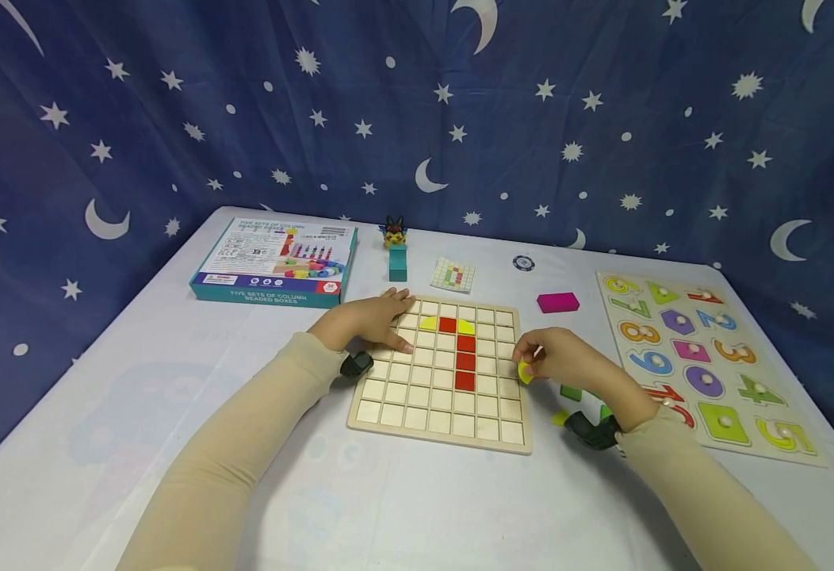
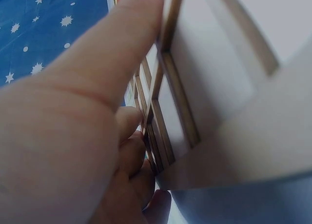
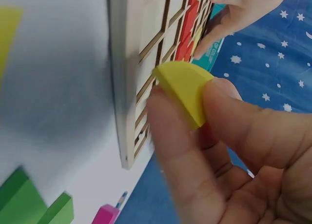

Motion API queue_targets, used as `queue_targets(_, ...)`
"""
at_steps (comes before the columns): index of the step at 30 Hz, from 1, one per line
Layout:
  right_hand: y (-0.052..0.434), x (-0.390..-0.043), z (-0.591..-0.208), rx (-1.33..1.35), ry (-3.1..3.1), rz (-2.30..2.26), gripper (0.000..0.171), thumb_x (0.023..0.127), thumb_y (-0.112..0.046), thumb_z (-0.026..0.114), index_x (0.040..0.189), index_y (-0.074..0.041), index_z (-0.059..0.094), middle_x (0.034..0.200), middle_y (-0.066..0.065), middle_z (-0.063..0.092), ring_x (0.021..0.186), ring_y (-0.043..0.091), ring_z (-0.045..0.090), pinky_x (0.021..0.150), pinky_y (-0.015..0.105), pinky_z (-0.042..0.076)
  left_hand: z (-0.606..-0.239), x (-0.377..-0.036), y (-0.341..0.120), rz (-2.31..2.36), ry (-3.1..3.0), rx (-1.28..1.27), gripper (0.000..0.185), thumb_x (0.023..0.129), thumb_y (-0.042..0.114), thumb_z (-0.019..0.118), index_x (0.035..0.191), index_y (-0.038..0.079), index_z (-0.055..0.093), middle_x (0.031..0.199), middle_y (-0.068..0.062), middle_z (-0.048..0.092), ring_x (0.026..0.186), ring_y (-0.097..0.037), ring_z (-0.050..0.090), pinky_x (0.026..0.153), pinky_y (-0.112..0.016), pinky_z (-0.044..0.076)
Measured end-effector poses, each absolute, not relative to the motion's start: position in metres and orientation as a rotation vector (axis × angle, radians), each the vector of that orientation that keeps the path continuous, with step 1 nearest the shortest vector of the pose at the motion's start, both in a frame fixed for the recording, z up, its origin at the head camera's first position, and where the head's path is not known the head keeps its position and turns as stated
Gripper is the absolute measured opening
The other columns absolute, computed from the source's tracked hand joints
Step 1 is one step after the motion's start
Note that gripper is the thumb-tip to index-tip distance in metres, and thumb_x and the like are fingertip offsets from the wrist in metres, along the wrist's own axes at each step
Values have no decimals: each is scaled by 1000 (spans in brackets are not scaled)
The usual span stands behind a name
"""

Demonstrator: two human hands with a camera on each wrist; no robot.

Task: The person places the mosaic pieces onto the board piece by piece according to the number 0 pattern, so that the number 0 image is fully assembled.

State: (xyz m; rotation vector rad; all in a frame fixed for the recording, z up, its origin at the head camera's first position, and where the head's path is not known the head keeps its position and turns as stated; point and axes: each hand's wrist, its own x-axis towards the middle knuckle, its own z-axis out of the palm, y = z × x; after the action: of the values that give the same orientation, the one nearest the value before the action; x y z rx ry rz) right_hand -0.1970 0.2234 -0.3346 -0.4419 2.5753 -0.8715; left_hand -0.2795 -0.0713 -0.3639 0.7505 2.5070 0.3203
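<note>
A wooden grid board point(image 1: 417, 400) lies mid-table. In it sit several red square tiles point(image 1: 465, 362) in a column, another red one to the upper left, and two yellow curved tiles point(image 1: 466, 327) on either side of that. My left hand point(image 1: 374, 321) rests with extended fingers on the board's upper left edge; the left wrist view shows its thumb point(image 2: 131, 33) against the grid. Just beyond the board's right edge, my right hand point(image 1: 563, 358) pinches a yellow quarter-round tile point(image 3: 187, 90) between thumb and fingers.
Green tiles point(image 1: 570, 392) and a yellow piece point(image 1: 560, 417) lie near the right wrist. Further right is a number puzzle board point(image 1: 674, 349). Behind stand a teal-edged box point(image 1: 274, 262), a teal block point(image 1: 398, 264), a pattern card point(image 1: 453, 275), a round chip point(image 1: 523, 262) and a magenta block point(image 1: 558, 302).
</note>
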Motion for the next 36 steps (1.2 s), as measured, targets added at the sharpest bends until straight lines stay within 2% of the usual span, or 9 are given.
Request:
queue_targets(8,209,-199,-336,-524,2578,-822,17,74,8,65,87,-4,65,79,4,58,75,16,51,67,28,45,-364,-280,-71,314,2503,739,97,80,49,65,149,9,9,156,-9,0,143,-28,-5,114,-46,9)
queue_targets(14,196,-199,-337,-563,2528,-824,17,76,7,63,84,-7,66,78,2,61,74,16,53,68,27,46,-364,-281,-71,317,2501,732,98,79,49,65,149,11,9,156,-8,0,143,-27,-5,115,-46,8)
queue_targets(20,179,-196,-340,-752,2446,-781,21,78,10,61,85,-9,67,82,-2,63,79,14,54,74,26,47,-364,-282,-71,318,2497,725,97,79,50,65,149,12,9,156,-6,-1,143,-26,-6,115,-46,8)
queue_targets(28,159,-194,-343,-928,2392,-699,22,77,9,64,74,-12,70,73,-6,64,71,9,51,69,23,46,-363,-281,-71,321,2503,729,97,80,48,65,149,11,9,156,-7,0,143,-27,-5,114,-46,8)
queue_targets(36,156,-192,-343,-907,2394,-656,21,74,8,68,83,-11,71,78,-5,65,72,7,53,68,20,47,-364,-280,-71,313,2503,728,96,80,48,65,149,11,10,156,-8,0,143,-27,-5,115,-46,9)
